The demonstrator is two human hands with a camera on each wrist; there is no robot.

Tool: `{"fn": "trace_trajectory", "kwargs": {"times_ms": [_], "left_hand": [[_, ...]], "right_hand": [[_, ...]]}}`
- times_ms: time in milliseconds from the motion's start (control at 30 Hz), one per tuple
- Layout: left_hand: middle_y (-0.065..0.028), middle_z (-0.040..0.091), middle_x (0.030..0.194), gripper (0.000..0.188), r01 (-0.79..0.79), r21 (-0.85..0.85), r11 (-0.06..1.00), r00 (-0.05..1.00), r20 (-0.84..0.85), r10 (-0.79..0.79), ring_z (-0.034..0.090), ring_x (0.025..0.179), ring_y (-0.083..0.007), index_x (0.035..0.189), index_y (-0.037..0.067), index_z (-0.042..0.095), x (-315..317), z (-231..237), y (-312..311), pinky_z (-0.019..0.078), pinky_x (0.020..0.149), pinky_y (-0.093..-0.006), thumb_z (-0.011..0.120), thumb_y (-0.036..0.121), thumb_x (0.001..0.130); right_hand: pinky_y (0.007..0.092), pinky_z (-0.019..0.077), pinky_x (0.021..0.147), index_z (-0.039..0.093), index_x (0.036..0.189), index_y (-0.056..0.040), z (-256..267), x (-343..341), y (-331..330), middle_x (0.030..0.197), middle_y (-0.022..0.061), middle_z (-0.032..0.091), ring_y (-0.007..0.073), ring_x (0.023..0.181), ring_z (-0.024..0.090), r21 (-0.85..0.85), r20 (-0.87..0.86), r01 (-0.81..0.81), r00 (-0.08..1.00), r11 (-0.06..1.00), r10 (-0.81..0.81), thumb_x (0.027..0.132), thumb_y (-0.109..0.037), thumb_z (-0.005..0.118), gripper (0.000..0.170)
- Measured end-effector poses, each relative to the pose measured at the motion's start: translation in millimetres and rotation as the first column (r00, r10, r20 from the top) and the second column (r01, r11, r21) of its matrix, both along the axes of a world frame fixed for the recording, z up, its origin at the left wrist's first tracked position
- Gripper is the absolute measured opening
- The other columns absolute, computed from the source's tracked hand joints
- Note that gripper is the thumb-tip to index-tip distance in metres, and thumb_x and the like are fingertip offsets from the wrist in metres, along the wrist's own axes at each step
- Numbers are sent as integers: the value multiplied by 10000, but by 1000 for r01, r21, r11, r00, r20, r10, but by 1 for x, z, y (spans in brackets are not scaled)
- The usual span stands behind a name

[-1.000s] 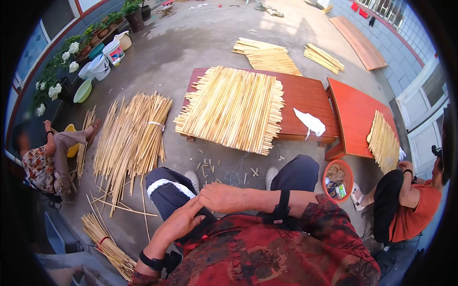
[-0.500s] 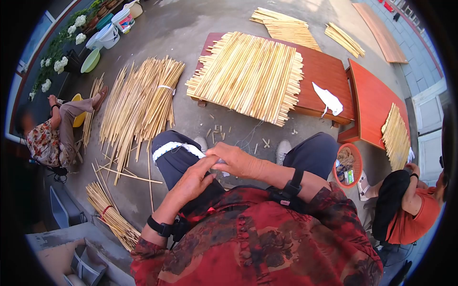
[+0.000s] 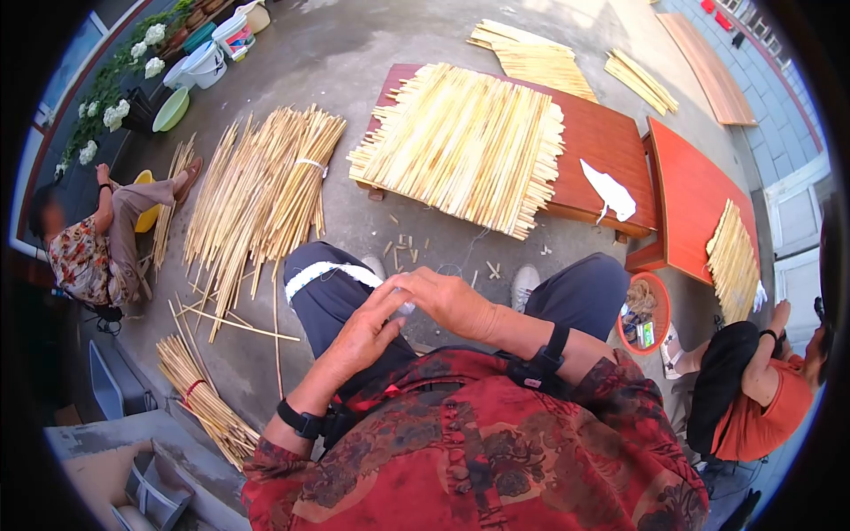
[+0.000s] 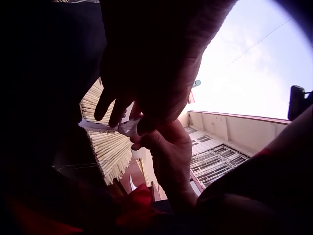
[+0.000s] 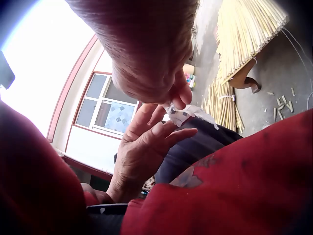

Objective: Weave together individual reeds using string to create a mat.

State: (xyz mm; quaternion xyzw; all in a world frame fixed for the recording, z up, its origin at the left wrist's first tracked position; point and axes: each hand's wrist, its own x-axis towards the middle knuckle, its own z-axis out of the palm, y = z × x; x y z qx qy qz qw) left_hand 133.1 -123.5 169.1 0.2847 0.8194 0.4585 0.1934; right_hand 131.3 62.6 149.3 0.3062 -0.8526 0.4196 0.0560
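In the head view my left hand (image 3: 356, 341) and right hand (image 3: 447, 305) meet over my left thigh. Between their fingertips is a small, crumpled white strip (image 4: 128, 128), which both hands pinch; cannot tell if it is cloth or tape. Seen from the right wrist, the left hand (image 5: 142, 147) comes from below with some fingers extended, while the right hand (image 5: 156, 73) bends down over the white piece (image 5: 177, 115). Around my left thigh lies a white band (image 3: 323, 273). The fingers hide part of the pinched piece.
A mat of pale stalks (image 3: 460, 142) covers much of a low red table (image 3: 598, 159), beside a white cloth (image 3: 608, 190). Stalk bundles (image 3: 257, 186) lie left. An orange basket (image 3: 645, 310) and a seated person (image 3: 761, 389) are right; another person (image 3: 88, 248) sits left.
The head view tilted down, then held nearly steady. My right hand's fingers have lifted and arched, and the white piece shows between the hands.
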Motion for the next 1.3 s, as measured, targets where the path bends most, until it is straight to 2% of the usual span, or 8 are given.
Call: {"fn": "trace_trajectory", "kwargs": {"times_ms": [133, 233, 333, 400, 433, 867, 1067, 1300], "left_hand": [[-150, 315, 1343, 434, -11, 70, 998, 999, -46, 14, 438, 1151, -317, 1169, 68, 465, 1, 0, 0, 367, 923, -360, 566, -7, 754], [-151, 298, 1354, 450, -37, 92, 995, 999, -27, 40, 457, 1131, -306, 1179, 85, 462, 4, -4, 4, 373, 916, -363, 572, 0, 751], [-158, 288, 1360, 470, -159, -189, 969, 987, -52, 152, 468, 1119, -302, 1194, 62, 444, 13, -7, 16, 375, 917, -363, 572, -3, 746], [-179, 300, 1350, 496, -169, 52, 984, 962, 228, 153, 431, 1156, -319, 1206, 35, 427, 15, -26, 21, 361, 935, -363, 577, -5, 736], [-191, 317, 1337, 498, -105, 20, 994, 993, -44, 106, 382, 1198, -327, 1216, 17, 411, 12, -38, 21, 337, 961, -358, 568, -6, 744], [-81, 563, 987, 208, -119, 127, 985, 985, 143, 100, 514, 946, -153, 1010, 2, 568, -31, -38, 31, 386, 825, -252, 520, 16, 807], [-13, 595, 923, 198, -352, 363, 863, 844, 521, 125, 514, 841, -74, 1005, -18, 595, -36, -44, 34, 400, 766, -222, 538, 23, 820], [-17, 613, 841, 158, -522, 336, 784, 779, 562, 278, 530, 794, -62, 945, -7, 614, -41, -46, 36, 413, 703, -201, 586, 34, 795]], "right_hand": [[325, 450, 599, 488, 872, -32, -7, -3, 0, 735, 91, 484, 239, 684, 541, 151, -339, -25, 938, 988, 75, 673, -85, 533, 212], [301, 426, 556, 509, 916, -26, -7, -7, -2, 744, 74, 485, 207, 651, 511, 284, -407, 30, 909, 958, 93, 649, -118, 544, 284], [304, 417, 560, 497, 867, -25, -24, -8, -2, 705, 69, 452, 208, 645, 491, 307, -405, 59, 911, 950, 74, 642, -128, 542, 252], [296, 416, 567, 495, 828, -31, -32, -8, 1, 707, 67, 458, 206, 649, 493, 321, -407, 63, 910, 945, 78, 650, -135, 534, 210], [289, 416, 575, 492, 790, -37, -34, -7, 2, 709, 66, 464, 204, 654, 496, 333, -407, 66, 910, 941, 80, 659, -142, 527, 171], [300, 428, 595, 488, 840, -25, -26, -27, 14, 714, 81, 445, 214, 667, 488, 274, -409, 160, 912, 949, -35, 663, -115, 527, 202], [305, 427, 586, 491, 1050, 22, -25, -30, 14, 735, 92, 455, 224, 668, 490, 281, -413, 160, 910, 946, -32, 667, -86, 537, 400], [349, 450, 642, 435, 1176, 6, -19, -28, 3, 790, 124, 486, 265, 732, 524, 113, -244, 176, 959, 978, -144, 687, -7, 534, 499]]}}
